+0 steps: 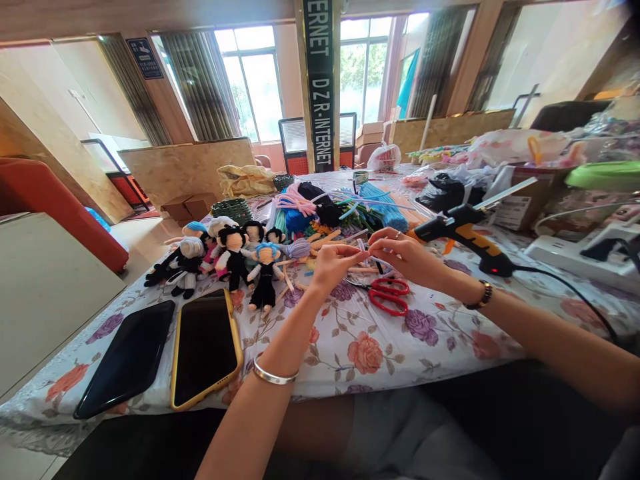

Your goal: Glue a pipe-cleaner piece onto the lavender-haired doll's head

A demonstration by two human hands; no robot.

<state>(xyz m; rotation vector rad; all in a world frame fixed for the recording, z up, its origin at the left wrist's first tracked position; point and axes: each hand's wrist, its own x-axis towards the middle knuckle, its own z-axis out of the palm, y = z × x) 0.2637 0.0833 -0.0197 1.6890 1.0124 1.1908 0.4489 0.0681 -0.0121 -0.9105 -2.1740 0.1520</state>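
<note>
Both hands meet above the floral tablecloth — left hand and right hand pinch a thin pipe cleaner between fingertips. It may slip — the glue gun sits just beside.

Beyond the fingers, tall windows fill the far wall and let in bright daylight, with green trees showing through the panes. Striped grey curtains hang drawn back beside them. A dark vertical banner with white lettering runs down a pillar straight ahead of the fingers. Low chipboard partitions stand below the windows, one to the left and one to the right. Far left of the fingers sits a red sofa on a pale, glossy floor, with a beige cabinet top nearer. A blue wall sign hangs high on the left. A dark chair back rises at far right.
</note>
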